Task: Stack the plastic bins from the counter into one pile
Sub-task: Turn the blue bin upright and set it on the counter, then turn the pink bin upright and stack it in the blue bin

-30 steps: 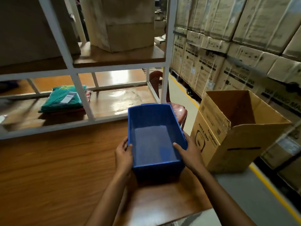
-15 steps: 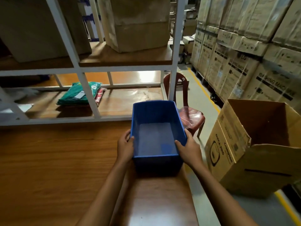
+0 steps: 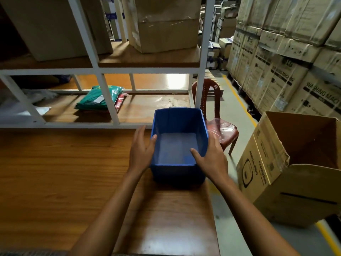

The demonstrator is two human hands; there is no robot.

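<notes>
One blue plastic bin [image 3: 178, 145] sits upright and empty on the wooden counter [image 3: 55, 172], close to the counter's right edge. My left hand [image 3: 141, 150] lies flat along the bin's left wall with straight fingers, and its thumb touches the rim. My right hand [image 3: 212, 157] is against the right wall, fingers straight and blurred, with its thumb over the rim inside the bin. No other bin is in view.
A white-framed shelf rack [image 3: 103, 89] stands behind the counter, holding a green packet [image 3: 97, 97] and cardboard boxes. To the right are a red plastic chair [image 3: 221, 130], an open carton [image 3: 295, 167] on the floor, and stacked washing-machine boxes [image 3: 286, 71].
The bin now rests on the counter, a little farther from me. Both hands have loosened from gripping its sides to straight fingers. My view has turned left.
</notes>
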